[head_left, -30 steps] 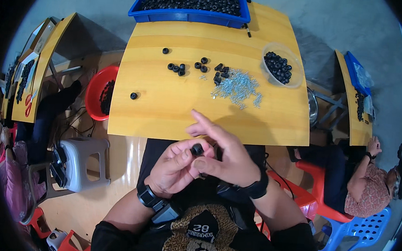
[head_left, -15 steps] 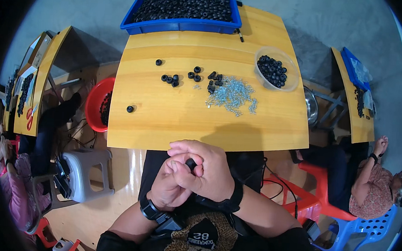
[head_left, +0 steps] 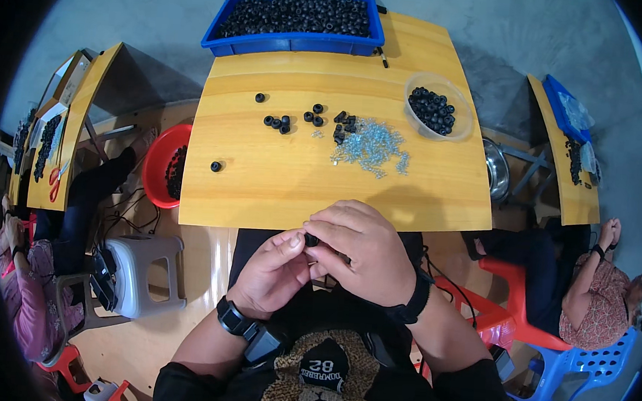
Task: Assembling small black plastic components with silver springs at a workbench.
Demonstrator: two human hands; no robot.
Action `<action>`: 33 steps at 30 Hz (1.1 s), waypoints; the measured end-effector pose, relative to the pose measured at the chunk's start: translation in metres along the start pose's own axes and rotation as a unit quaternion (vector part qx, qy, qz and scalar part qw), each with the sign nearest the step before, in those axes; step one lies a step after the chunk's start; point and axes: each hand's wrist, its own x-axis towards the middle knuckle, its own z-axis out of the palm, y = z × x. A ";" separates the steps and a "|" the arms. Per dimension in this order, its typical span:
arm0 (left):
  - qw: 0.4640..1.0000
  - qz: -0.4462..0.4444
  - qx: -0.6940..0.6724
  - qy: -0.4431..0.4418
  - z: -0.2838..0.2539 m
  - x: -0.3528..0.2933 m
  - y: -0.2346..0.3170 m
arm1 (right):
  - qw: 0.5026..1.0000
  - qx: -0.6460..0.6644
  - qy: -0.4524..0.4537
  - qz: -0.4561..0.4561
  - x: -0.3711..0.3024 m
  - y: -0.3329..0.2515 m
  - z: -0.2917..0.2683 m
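Just off the table's near edge, my hands meet around a small round black part (head_left: pixel 310 240) that looks like a hollow bead or cap. My left hand (head_left: pixel 267 274) pinches it between thumb and fingertips. From the right, my right hand (head_left: pixel 366 251) closes over it with bent fingers, which hide much of it. A dark spot shows between the right fingers; I cannot tell what it is. On the table (head_left: pixel 262 197) lie several similar black parts (head_left: pixel 277 123), a few black elongated pieces (head_left: pixel 345 123), and a pile of small clear bluish pieces (head_left: pixel 372 146).
At the back stands a blue tray (head_left: pixel 294 46) full of black parts. A clear plastic bowl (head_left: pixel 464 125) with more sits on the right. A red basin (head_left: pixel 156 162) and a grey stool (head_left: pixel 144 274) are to the left. People sit at side tables on both sides.
My hands were clasped together around the black part. They have loosened and moved apart a little, and the right hand has shifted right and up. The view has shifted slightly.
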 end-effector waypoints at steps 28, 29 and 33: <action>0.986 -0.058 0.140 0.070 -0.017 0.038 0.037 | 0.911 -0.001 0.272 0.310 0.016 0.118 -0.116; 0.986 -0.040 0.136 0.086 -0.022 0.037 0.040 | 0.907 -0.034 0.288 0.305 0.020 0.128 -0.128; 0.991 -0.013 0.089 0.099 -0.036 0.035 0.050 | 0.899 -0.064 0.314 0.298 0.032 0.123 -0.133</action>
